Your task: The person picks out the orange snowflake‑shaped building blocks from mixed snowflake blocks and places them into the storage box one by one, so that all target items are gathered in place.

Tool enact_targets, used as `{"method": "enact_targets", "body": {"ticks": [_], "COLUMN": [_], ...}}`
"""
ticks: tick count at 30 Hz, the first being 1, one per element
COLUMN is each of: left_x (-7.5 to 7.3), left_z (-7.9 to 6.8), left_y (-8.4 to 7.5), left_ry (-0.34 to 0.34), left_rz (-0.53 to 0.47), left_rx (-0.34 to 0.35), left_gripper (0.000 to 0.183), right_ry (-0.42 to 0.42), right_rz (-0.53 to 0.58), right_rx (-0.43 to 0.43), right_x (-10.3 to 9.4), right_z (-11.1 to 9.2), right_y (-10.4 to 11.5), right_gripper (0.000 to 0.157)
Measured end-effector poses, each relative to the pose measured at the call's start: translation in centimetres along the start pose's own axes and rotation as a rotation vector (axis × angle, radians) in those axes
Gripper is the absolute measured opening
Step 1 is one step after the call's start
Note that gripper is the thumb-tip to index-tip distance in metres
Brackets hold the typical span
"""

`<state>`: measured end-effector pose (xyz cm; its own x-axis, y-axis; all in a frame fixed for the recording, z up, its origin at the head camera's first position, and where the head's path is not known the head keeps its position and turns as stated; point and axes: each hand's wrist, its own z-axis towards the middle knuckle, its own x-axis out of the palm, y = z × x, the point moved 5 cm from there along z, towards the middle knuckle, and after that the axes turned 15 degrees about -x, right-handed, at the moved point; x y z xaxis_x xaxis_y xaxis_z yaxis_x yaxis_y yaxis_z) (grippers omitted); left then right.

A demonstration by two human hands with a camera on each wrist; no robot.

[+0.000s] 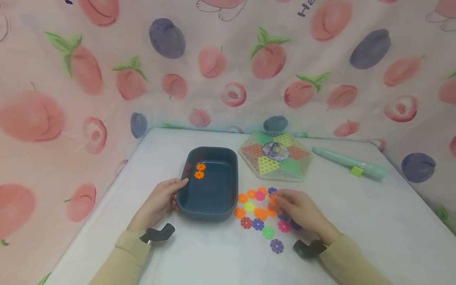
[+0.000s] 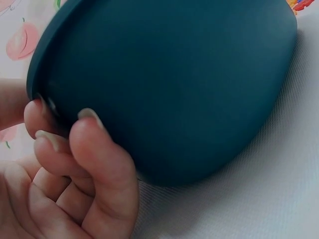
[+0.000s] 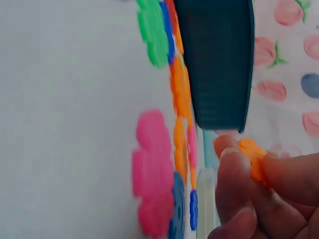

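A dark teal plastic basin [image 1: 210,217] stands on the table, with two orange notched discs [image 1: 199,171] inside it. My left hand [image 1: 162,200] grips the basin's left rim, thumb on top; in the left wrist view its fingers curl against the basin's outer wall [image 2: 179,99]. To the right of the basin, my right hand [image 1: 303,208] is over a scatter of notched plastic discs, pinching an orange disc [image 3: 253,158] between thumb and fingers. Around it lie orange, pink, blue, red, green, yellow and purple discs [image 1: 276,246], some partly hidden under the hand.
Behind the discs lies a hexagonal clear box [image 1: 276,174] with coloured triangular panels. A mint-green tube-shaped thing [image 1: 342,159] with a lime block [image 1: 356,171] lies at the back right. A fruit-print curtain [image 1: 231,59] hangs behind the white-covered table [image 1: 221,253].
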<state>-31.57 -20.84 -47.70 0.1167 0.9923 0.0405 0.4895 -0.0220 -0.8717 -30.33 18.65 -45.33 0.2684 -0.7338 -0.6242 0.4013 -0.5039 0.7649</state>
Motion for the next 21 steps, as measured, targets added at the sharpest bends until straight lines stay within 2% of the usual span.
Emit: {"method": "enact_targets", "body": {"ticks": [6,10,13,21], "left_x": [-0.2,-0.1,-0.1,-0.3], "left_z": [0.0,0.1,0.2,0.4], "left_y": [0.2,0.4,0.5,0.2], "left_ry": [0.0,0.009,0.014,0.025], "left_rz": [0.012,0.006,0.005,-0.007], "left_rx": [-0.009,-0.014,-0.013,0.0], "left_gripper": [0.046,0.048,0.045,0.042], "right_ry": [0.025,0.019,0.026,0.084], "right_rz": [0.046,0.097,0.122,0.096], "right_rx": [-0.046,-0.035,-0.051,-0.104], "right_x": [0.4,0.4,0.6,2.1], "right_z": [1.5,2.8,4.2,8.7], "right_y": [1.2,2.5,4.1,8.0], "right_gripper": [0.022,0.026,0.025,0.017]}}
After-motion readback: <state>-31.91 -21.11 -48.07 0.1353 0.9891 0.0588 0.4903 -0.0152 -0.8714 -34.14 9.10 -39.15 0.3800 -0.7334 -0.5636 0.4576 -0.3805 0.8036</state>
